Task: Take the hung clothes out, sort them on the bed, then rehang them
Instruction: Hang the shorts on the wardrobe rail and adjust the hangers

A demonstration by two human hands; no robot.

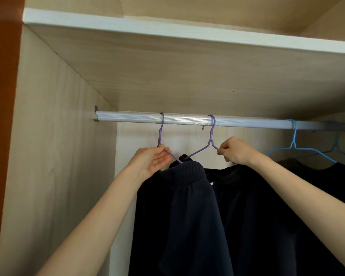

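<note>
Two purple hangers hook over the silver wardrobe rail. The left purple hanger carries dark navy trousers with an elastic waistband, and my left hand grips its shoulder just below the neck. The right purple hanger holds a black top; my right hand pinches that hanger's right shoulder. Further right, a blue hanger hangs with another black garment on it.
The wardrobe's left side panel stands close to my left arm. A shelf board runs above the rail. More hangers crowd the rail at the far right edge.
</note>
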